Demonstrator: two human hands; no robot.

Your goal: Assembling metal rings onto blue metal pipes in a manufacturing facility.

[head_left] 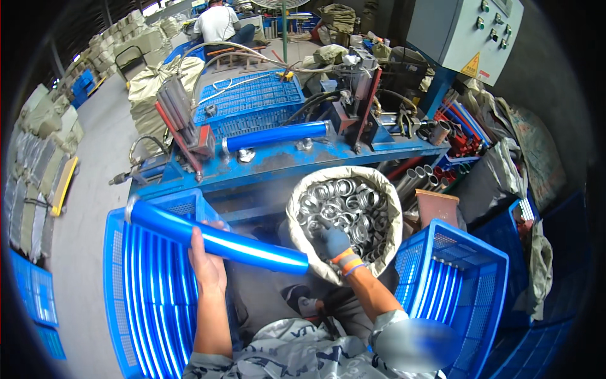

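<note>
My bare left hand is closed around a shiny blue metal tube, held slanting above a blue crate. A silver collar sits on the tube's far-left end; its right end looks plain. My right hand, in a grey-blue glove with an orange cuff, reaches into a whitish fabric sack. Its fingers touch the loose silver metal rings heaped inside; the fingertips are partly hidden among them. Across the blue machine bench lies another blue tube, between two upright clamp units.
Blue tubes fill the left crate; more lie in the right crate. An upturned-looking blue crate stands behind the bench. A grey control box rises at right. Another person sits far back.
</note>
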